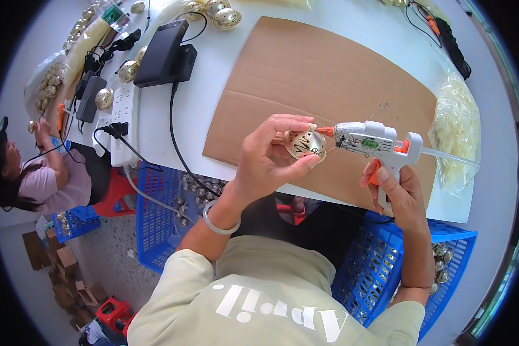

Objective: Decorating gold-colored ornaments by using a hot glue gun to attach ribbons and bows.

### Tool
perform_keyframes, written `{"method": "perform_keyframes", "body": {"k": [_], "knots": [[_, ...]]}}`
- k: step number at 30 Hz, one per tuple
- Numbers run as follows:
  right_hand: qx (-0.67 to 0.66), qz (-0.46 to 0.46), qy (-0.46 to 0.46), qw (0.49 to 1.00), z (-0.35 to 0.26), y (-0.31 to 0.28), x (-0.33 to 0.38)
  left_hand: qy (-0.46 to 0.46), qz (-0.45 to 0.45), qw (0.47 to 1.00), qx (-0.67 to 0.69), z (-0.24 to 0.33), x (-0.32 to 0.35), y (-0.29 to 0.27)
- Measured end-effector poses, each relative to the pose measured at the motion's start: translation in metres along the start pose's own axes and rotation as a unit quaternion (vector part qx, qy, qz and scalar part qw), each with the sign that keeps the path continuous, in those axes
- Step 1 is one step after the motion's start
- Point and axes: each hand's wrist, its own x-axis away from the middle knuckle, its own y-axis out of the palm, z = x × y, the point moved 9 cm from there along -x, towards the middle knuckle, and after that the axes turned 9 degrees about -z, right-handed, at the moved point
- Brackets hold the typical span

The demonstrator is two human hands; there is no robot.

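Note:
My left hand point(266, 151) holds a shiny gold bauble point(301, 145) with dark markings between thumb and fingers, above a brown cardboard sheet point(259, 86). In my right hand point(401, 193) is a white hot glue gun point(369, 137), gripped by its handle with a finger at the orange trigger. Its orange nozzle points left and meets the bauble's top edge, close to my left fingertips. A clear glue stick point(452, 157) sticks out of the gun's rear. Whether glue is on the bauble is too small to tell.
Left on the white table are a power strip point(125, 124), black power boxes point(162, 55) and cables. Loose gold baubles point(226, 19) lie at the back. A clear plastic bag point(458, 132) sits right. Blue baskets point(366, 268) of baubles flank me. Another person point(52, 173) works at far left.

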Motion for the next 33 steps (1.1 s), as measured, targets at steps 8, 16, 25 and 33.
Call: {"method": "perform_keyframes", "body": {"k": [8,16,25,33], "knots": [[0.009,0.0,0.006,1.0,-0.003,0.0,0.001,-0.001,-0.003,1.0,0.003,-0.001,-0.001,0.001],[0.004,0.0,-0.011,1.0,-0.005,0.0,-0.002,0.005,-0.01,1.0,-0.01,-0.002,0.0,0.003],[0.003,0.02,-0.006,1.0,-0.007,-0.004,0.0,0.001,-0.001,1.0,-0.005,-0.002,-0.002,0.002],[0.008,0.012,0.01,1.0,0.005,-0.005,-0.006,-0.001,-0.003,1.0,-0.001,-0.012,0.0,0.002]]}}
